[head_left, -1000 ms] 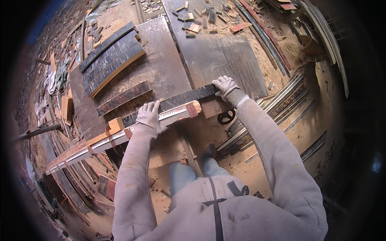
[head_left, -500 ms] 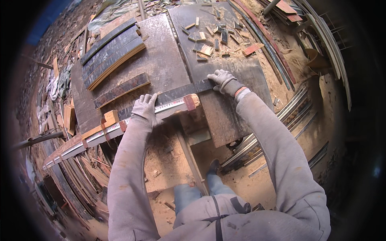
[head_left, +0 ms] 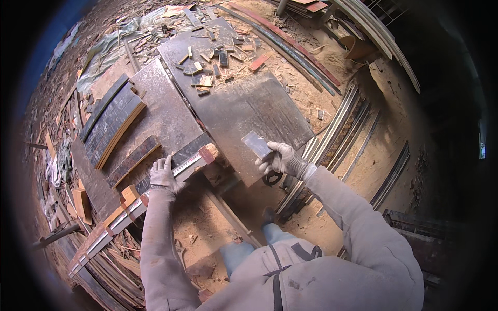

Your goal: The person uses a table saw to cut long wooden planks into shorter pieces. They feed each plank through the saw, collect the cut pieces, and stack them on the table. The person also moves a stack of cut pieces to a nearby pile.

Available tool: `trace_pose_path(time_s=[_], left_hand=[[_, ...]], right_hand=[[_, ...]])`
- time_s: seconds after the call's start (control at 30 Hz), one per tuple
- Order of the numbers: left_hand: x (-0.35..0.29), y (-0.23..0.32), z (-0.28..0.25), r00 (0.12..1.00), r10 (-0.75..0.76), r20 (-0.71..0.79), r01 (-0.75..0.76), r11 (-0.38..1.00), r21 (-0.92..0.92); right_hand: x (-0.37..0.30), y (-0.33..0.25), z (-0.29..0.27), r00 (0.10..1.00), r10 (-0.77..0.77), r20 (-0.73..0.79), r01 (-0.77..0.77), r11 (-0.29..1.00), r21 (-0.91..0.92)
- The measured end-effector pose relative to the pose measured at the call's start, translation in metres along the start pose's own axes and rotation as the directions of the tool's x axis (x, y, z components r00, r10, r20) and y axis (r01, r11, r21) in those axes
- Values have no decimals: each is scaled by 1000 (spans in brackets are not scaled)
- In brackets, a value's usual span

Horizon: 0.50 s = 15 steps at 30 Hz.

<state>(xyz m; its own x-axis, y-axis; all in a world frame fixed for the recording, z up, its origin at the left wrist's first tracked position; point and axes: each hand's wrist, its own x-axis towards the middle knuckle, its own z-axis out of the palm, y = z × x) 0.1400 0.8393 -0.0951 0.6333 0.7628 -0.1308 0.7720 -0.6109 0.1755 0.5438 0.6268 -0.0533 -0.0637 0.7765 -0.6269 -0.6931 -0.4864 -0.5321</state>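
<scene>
The table [head_left: 249,111] spreads out in front of me, two metal plates split by a slot; sawdust and scraps blur its far rim, while its right plate ends in a straight near edge just by my right hand. The long rail [head_left: 137,207] with a ruler strip runs slantwise along the near side, partly covered by my left hand and sleeve, and its far left end fades toward the dark picture rim. A stack of boards [head_left: 113,122] sits on the left plate, well apart from both hands. The dark board [head_left: 193,149] lies along the rail, its middle hidden under my left hand [head_left: 165,173], whose fingers are spread over it; I cannot tell how firmly they press. My right hand [head_left: 281,158] is closed on a small block [head_left: 256,144], the near end lost behind my fingers; whether the block touches the metal I can't make out. Below that hand a black wheel [head_left: 272,178] shows only in part. A broad stretch of metal separates the block from the scraps [head_left: 223,58] farther out, leaving room to move.
</scene>
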Motion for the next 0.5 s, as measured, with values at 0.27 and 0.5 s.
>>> trace_pose_path(time_s=[0.27, 0.5], left_hand=[[-103, 41, 45, 993, 11, -117, -42, 965, -260], [-209, 128, 66, 978, -197, 75, 210, 885, -415]], right_hand=[[-96, 48, 25, 972, -234, -3, 223, 927, -302], [-167, 163, 82, 869, 50, 492, 493, -152, -857]])
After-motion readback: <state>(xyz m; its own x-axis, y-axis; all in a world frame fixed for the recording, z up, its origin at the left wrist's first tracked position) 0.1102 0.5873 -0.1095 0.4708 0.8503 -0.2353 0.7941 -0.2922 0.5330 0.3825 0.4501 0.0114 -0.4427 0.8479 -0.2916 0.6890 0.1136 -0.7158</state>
